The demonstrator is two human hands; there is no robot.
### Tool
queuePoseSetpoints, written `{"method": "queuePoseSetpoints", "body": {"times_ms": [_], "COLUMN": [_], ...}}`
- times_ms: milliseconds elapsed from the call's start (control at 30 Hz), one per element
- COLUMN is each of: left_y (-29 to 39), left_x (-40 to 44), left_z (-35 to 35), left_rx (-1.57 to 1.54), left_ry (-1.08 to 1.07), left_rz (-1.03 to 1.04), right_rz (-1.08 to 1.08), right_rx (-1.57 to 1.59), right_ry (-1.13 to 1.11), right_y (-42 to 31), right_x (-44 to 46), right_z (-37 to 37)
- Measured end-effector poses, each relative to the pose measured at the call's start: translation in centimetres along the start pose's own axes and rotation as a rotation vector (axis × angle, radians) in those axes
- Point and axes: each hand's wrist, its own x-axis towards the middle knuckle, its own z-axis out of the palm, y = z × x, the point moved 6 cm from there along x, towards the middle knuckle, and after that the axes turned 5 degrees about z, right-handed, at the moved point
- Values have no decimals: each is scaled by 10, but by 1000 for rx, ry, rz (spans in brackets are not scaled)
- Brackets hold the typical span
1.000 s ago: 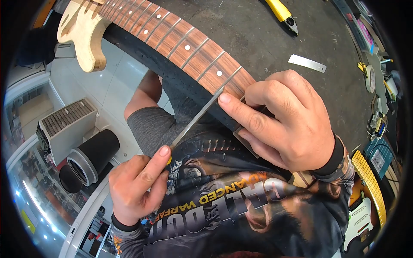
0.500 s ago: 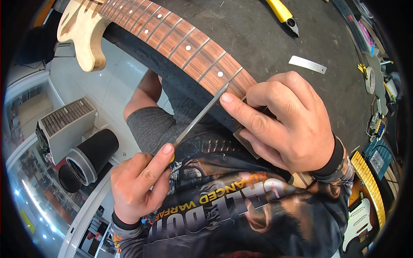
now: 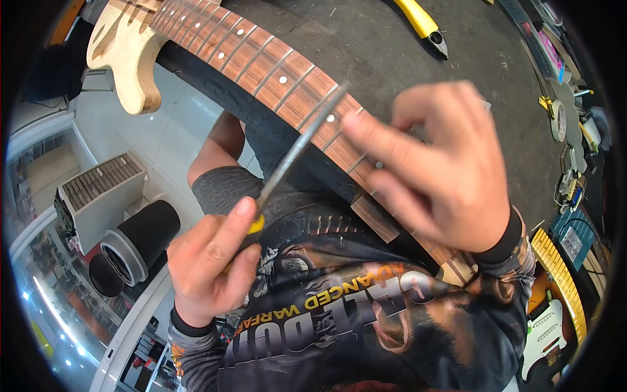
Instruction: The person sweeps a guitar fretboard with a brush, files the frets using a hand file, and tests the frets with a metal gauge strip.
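Note:
My left hand (image 3: pixel 212 268) is closed around the yellow-and-black handle of a slim metal file (image 3: pixel 290 157), index finger laid along it. The file slants up across a guitar neck's dark wood fretboard (image 3: pixel 271 68), its tip over the frets near a white dot inlay. Blurred by motion, my right hand (image 3: pixel 450 173) hovers over the neck just right of the file, fingers apart, apparently holding nothing. At the upper left, the neck joins an unfinished pale wood guitar body (image 3: pixel 137 75). A small dark wooden block (image 3: pixel 375 220) shows beside the neck, below my right hand.
On the dark workbench (image 3: pixel 346 39) lies a yellow-handled tool (image 3: pixel 421 26). A roll of tape (image 3: pixel 558 121) and assorted small parts line the right edge. Another guitar (image 3: pixel 545 333) stands at the lower right. A black cylindrical bin (image 3: pixel 147 235) is on the floor at left.
My right hand has lifted off the file's tip and opened. The file has shifted up and across the fretboard toward the body, and the wooden block is more exposed.

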Motion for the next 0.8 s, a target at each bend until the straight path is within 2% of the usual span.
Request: {"method": "queuePoseSetpoints", "body": {"times_ms": [100, 200, 333, 433, 533, 667, 800], "left_y": [-6, -9, -10, -10, -9, -7, -7], "left_x": [-4, -6, -17, -19, -21, -22, -25], "left_z": [-3, -4, -4, -2, -2, -1, -3], "left_rx": [11, 26, 6, 7, 10, 13, 21], "left_ry": [12, 23, -24, 3, -22, -24, -29], "left_rz": [-22, -37, -113, -86, -101, -77, -77], "right_rz": [74, 21, -136, -12, 94, 103, -96], "right_rx": [-289, -165, 66, -79, -274, -115, 91], "right_ry": [149, 188, 15, 43, 162, 192, 52], "right_y": [21, 23, 3, 9, 28, 25, 15], "right_x": [-3, -3, 1, 4, 0, -3, 1], "right_z": [-14, -17, 2, -11, -21, -23, -14]}}
